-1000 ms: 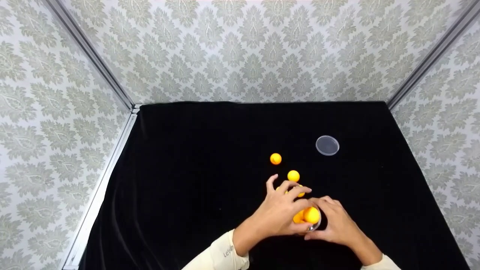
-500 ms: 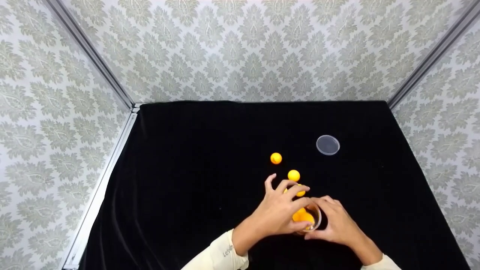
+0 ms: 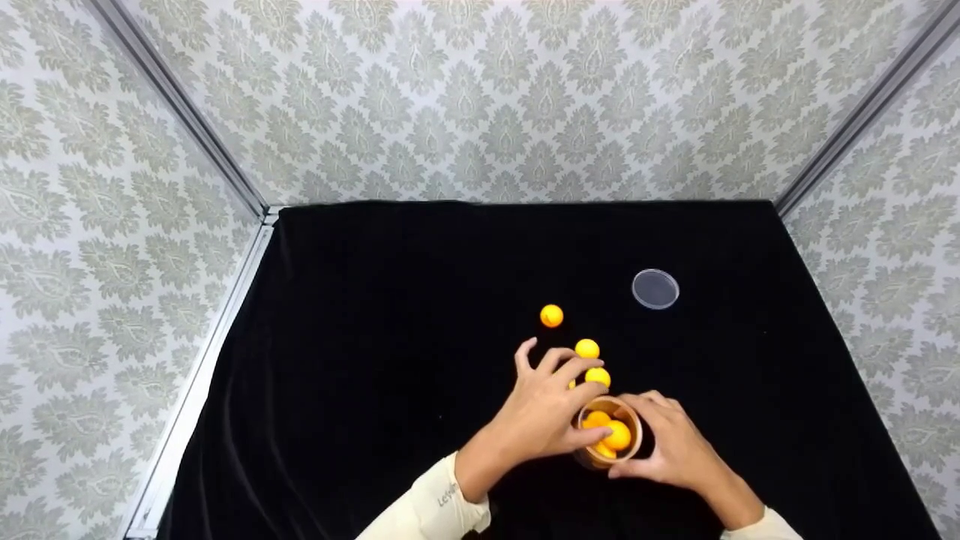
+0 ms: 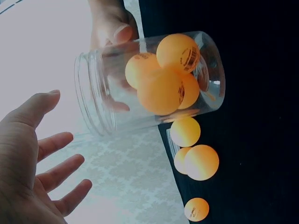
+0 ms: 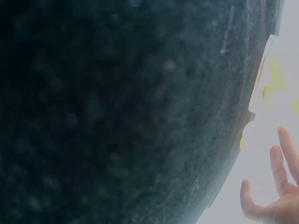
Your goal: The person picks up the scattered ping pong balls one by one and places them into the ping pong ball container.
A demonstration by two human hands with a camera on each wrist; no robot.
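A clear plastic jar [image 4: 122, 109] with several orange table tennis balls [image 4: 161, 93] inside stands on the black cloth. My right hand [image 3: 675, 442] grips its right side, thumb in front and fingers behind. My left hand [image 3: 544, 412] is just left of the jar mouth, its fingers spread and apart from each other. In the left wrist view a gap separates that hand from the jar, and nothing is in it. Beyond the jar lie several loose balls, among them one orange ball [image 3: 598, 377] near the left fingertips; another is partly hidden by those fingers.
A round clear lid [image 3: 655, 289] lies flat at the back right. A single ball [image 3: 551, 316] sits farther back, left of the lid. Black cloth [image 3: 390, 322] covers the table, with patterned walls [image 3: 480, 112] behind and at the sides. The right wrist view is mostly dark and blurred.
A ball at the jar's mouth by my left hand has dropped down among the others inside. My left hand has drawn back leftward from the rim. The right hand stays on the jar.
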